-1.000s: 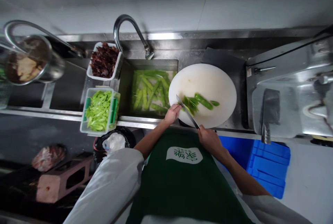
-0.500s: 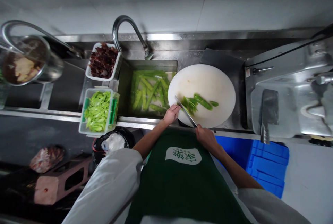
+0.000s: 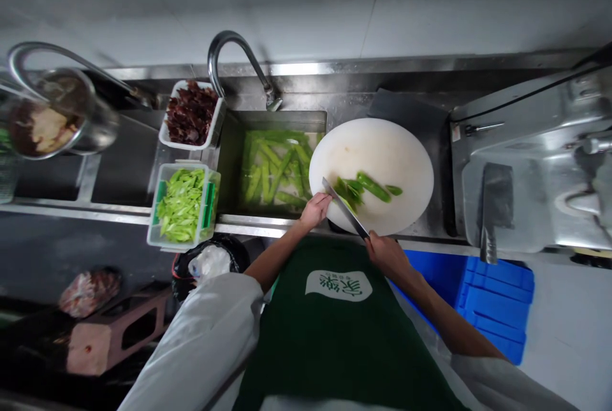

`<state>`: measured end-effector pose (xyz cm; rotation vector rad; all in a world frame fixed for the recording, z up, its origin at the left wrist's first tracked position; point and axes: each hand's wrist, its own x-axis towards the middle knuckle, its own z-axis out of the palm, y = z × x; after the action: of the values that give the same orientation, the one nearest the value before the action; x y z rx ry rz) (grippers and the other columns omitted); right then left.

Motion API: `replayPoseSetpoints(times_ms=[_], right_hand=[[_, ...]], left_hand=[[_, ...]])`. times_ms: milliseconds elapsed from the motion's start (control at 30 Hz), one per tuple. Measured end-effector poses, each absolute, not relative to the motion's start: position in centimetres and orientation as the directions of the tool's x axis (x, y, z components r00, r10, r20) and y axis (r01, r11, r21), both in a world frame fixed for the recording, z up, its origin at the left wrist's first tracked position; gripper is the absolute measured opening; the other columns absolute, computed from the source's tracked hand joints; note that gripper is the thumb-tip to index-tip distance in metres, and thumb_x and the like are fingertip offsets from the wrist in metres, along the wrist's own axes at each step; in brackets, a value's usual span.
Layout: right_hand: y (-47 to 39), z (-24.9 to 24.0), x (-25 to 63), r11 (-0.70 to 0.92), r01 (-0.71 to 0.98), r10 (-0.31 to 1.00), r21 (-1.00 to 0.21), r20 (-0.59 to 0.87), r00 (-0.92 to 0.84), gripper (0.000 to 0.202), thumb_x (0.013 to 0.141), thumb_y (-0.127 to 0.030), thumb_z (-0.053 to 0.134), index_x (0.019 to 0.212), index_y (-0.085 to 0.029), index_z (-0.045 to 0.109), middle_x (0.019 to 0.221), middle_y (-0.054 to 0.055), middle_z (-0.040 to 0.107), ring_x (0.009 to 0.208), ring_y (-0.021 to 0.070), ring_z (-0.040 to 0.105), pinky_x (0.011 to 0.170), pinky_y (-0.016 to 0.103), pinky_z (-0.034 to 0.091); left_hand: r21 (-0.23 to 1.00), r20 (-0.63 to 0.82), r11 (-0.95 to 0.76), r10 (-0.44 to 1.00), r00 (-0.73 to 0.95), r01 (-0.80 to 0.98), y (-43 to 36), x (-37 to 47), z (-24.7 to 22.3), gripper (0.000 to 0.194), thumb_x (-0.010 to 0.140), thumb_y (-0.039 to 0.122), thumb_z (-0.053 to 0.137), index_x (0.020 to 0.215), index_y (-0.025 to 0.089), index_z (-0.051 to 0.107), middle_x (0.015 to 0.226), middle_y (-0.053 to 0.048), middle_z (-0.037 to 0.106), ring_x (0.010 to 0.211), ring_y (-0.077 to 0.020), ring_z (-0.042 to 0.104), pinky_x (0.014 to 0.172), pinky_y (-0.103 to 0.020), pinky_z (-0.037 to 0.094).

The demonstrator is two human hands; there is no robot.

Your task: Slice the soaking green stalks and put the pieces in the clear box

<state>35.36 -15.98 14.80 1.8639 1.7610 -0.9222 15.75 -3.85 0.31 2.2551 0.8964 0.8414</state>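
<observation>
A round white cutting board (image 3: 382, 150) carries cut green vegetable pieces (image 3: 373, 187), some sliced, one longer and one small. My right hand (image 3: 388, 255) grips the handle of a kitchen knife (image 3: 345, 208). Its blade lies slantwise over the near left part of the board, along the near side of the pieces. By the blade's tip, at the board's left edge, my left hand (image 3: 316, 209) has its fingers closed together; anything between them is hidden. Left of the board, long green vegetables (image 3: 277, 169) lie in water in a sink (image 3: 229, 172).
A tub of sliced greens (image 3: 182, 204) and a tub of dark red leafy pieces (image 3: 190, 115) stand left of the sink, under a curved faucet (image 3: 239, 38). A cleaver (image 3: 495, 201) rests at the right. Blue crates (image 3: 495, 302) are below; a metal pot (image 3: 98, 118) stands far left.
My right hand has drawn the knife handle slightly right and toward me. My left hand stays by the blade's tip, and the vegetable pieces lie about as before.
</observation>
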Motion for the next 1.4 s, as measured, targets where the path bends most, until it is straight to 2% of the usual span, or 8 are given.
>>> replayPoseSetpoints(times_ms=[667, 900, 1000, 1100, 1167, 1233, 1333, 1400], right_hand=[[-15.9, 14.0, 36.9, -0.123, 0.972, 0.742, -0.199, -0.669, -0.043, 0.028, 0.101, -0.03, 0.032, 0.1, -0.015, 0.055, 0.081, 0.009, 0.069, 0.076, 0.0185, 0.066, 0.062, 0.026, 0.03], [-18.1, 15.6, 38.4, -0.115, 0.971, 0.772, -0.211, -0.634, -0.047, 0.026, 0.099, -0.029, 0.034, 0.101, -0.016, 0.057, 0.08, 0.008, 0.069, 0.073, 0.018, 0.065, 0.061, 0.026, 0.03], [-18.1, 15.2, 37.7, -0.073, 0.972, 0.751, -0.225, -0.653, -0.095, 0.027, 0.099, -0.027, 0.034, 0.105, -0.016, 0.057, 0.086, 0.009, 0.071, 0.08, 0.0193, 0.066, 0.065, 0.026, 0.033], [-17.8, 14.5, 36.8, -0.073, 0.971, 0.743, -0.229, -0.662, -0.1, 0.028, 0.1, -0.028, 0.033, 0.108, -0.015, 0.057, 0.091, 0.011, 0.071, 0.084, 0.0206, 0.067, 0.067, 0.026, 0.035], [-17.6, 14.1, 36.4, -0.101, 0.964, 0.741, -0.245, -0.665, -0.092, 0.027, 0.1, -0.029, 0.034, 0.108, -0.016, 0.057, 0.091, 0.011, 0.071, 0.086, 0.0205, 0.067, 0.068, 0.026, 0.036], [-17.7, 13.8, 36.4, -0.139, 0.953, 0.743, -0.27, -0.665, -0.08, 0.025, 0.1, -0.03, 0.035, 0.107, -0.017, 0.056, 0.092, 0.01, 0.071, 0.086, 0.0198, 0.067, 0.068, 0.025, 0.036], [-17.9, 13.7, 36.6, -0.2, 0.936, 0.74, -0.291, -0.671, -0.051, 0.025, 0.1, -0.031, 0.036, 0.106, -0.017, 0.057, 0.093, 0.01, 0.07, 0.087, 0.0199, 0.066, 0.068, 0.025, 0.035], [-18.1, 13.6, 36.9, -0.233, 0.925, 0.736, -0.301, -0.677, -0.035, 0.026, 0.1, -0.031, 0.036, 0.104, -0.017, 0.057, 0.092, 0.01, 0.07, 0.088, 0.02, 0.066, 0.068, 0.025, 0.035]], left_hand=[[0.727, 0.317, -0.574, 0.767, 0.557, 0.376, -4.2, 15.8, 1.1, 0.029, 0.099, 0.026, 0.04, 0.101, 0.017, 0.067, 0.097, -0.01, 0.066, 0.092, -0.0174, 0.063, 0.086, -0.033, 0.055], [0.814, 0.355, -0.374, 0.926, 0.128, 0.444, 3.3, 18.2, 7.7, 0.026, 0.098, 0.031, 0.044, 0.102, 0.016, 0.065, 0.099, -0.008, 0.065, 0.094, -0.0177, 0.061, 0.087, -0.032, 0.051], [0.793, 0.248, -0.495, 0.794, 0.555, 0.355, 6.7, 23.0, 9.5, 0.018, 0.091, 0.025, 0.054, 0.102, 0.017, 0.067, 0.106, -0.008, 0.066, 0.101, -0.0195, 0.061, 0.094, -0.034, 0.049], [0.736, -0.085, -0.546, 0.513, 0.854, 0.401, 7.2, 27.6, 8.9, 0.021, 0.075, 0.018, 0.071, 0.096, 0.018, 0.07, 0.109, -0.009, 0.068, 0.11, -0.0267, 0.057, 0.099, -0.043, 0.045], [0.682, -0.265, -0.556, 0.416, 0.87, 0.474, 6.8, 29.3, 7.9, 0.025, 0.069, 0.013, 0.074, 0.093, 0.017, 0.072, 0.112, -0.011, 0.067, 0.115, -0.0311, 0.053, 0.101, -0.049, 0.041], [0.658, -0.338, -0.542, 0.408, 0.848, 0.523, 6.8, 29.8, 7.2, 0.026, 0.068, 0.013, 0.074, 0.094, 0.018, 0.072, 0.113, -0.011, 0.067, 0.117, -0.0327, 0.052, 0.102, -0.052, 0.039], [0.718, -0.308, -0.444, 0.488, 0.817, 0.536, 8.0, 28.7, 7.0, 0.025, 0.073, 0.018, 0.072, 0.098, 0.017, 0.072, 0.107, -0.008, 0.068, 0.105, -0.027, 0.058, 0.097, -0.045, 0.044], [0.812, -0.236, -0.322, 0.581, 0.779, 0.486, 9.2, 27.1, 7.1, 0.025, 0.076, 0.021, 0.07, 0.101, 0.016, 0.071, 0.095, -0.006, 0.068, 0.086, -0.019, 0.061, 0.084, -0.034, 0.05]])
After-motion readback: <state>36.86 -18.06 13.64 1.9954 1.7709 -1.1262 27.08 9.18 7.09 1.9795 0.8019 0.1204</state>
